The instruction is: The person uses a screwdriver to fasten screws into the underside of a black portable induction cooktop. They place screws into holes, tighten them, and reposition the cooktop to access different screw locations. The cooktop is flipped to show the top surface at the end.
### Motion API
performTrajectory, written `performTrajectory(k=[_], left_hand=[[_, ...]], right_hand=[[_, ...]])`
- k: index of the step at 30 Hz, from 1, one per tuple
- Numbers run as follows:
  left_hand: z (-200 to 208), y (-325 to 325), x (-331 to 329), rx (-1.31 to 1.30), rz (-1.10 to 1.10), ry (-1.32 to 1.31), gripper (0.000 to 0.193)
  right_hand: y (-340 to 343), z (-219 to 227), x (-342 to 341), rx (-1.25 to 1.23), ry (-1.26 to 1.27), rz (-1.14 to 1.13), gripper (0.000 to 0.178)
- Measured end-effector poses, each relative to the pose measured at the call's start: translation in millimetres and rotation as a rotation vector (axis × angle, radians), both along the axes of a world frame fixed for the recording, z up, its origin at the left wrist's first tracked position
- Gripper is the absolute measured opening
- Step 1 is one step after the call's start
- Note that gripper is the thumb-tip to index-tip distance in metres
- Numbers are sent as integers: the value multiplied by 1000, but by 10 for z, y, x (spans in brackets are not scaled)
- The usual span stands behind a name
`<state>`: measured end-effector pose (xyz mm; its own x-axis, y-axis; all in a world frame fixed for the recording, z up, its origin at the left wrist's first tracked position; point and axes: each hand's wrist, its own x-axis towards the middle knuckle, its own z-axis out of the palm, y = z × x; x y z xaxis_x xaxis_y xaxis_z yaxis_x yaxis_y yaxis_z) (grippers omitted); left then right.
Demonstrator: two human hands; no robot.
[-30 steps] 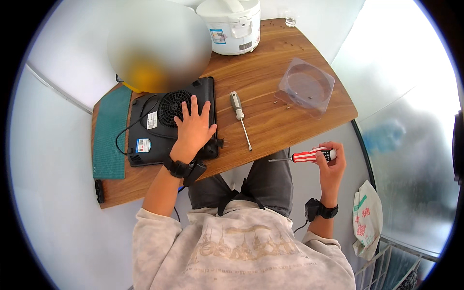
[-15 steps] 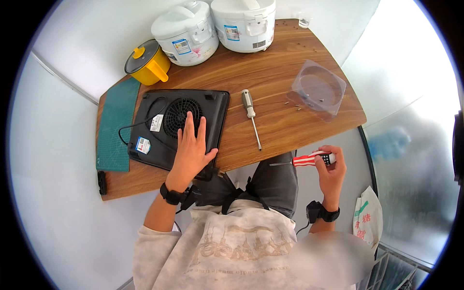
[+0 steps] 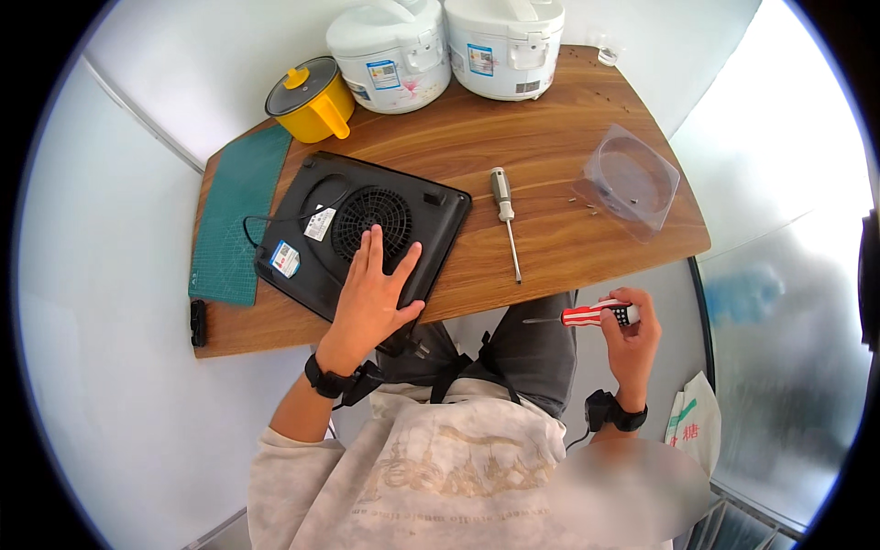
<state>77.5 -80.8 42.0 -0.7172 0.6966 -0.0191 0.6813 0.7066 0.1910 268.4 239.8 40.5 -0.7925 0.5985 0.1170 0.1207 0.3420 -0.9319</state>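
A black induction cooker (image 3: 316,268) lies bottom up on the wooden table, its round fan grille and two stickers facing up. My left hand (image 3: 369,291) rests on it with fingers spread, the fingertips at the grille's near edge. Off the table's front edge, above the floor, my right hand (image 3: 632,341) grips a screwdriver (image 3: 583,316) by its red-and-white striped handle; the shaft points left. Another screwdriver (image 3: 504,203), with a grey and white handle, lies to the right of the cooker. The cooker's cord loops over its underside, and a plug hangs by the near edge.
A green cutting mat (image 3: 236,215) lies at the left. Behind stand a yellow pot (image 3: 307,115) with a lid and two white rice cookers (image 3: 390,55) (image 3: 506,55). At right are a clear plastic tray (image 3: 632,183) and several small screws (image 3: 591,208). A small clear cup (image 3: 609,55) stands far back.
The cooker has turned somewhat clockwise on the table, with my left hand still on it. The whole view has shifted slightly. My right hand keeps its grip on the striped screwdriver.
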Motion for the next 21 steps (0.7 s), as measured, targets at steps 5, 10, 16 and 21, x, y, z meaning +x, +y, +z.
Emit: performTrajectory(k=[5, 10, 16, 21], left_hand=[[59, -66, 71, 35, -76, -36, 82], [22, -93, 107, 118, -69, -8, 73], [-97, -61, 126, 248, 9, 103, 47], [-172, -164, 212, 414, 132, 157, 31]], right_hand=[[-72, -25, 18, 41, 15, 28, 23], [-208, -80, 119, 0, 33, 106, 25], [-326, -94, 211, -2, 34, 166, 25], [-385, 5, 37, 9, 148, 221, 25]])
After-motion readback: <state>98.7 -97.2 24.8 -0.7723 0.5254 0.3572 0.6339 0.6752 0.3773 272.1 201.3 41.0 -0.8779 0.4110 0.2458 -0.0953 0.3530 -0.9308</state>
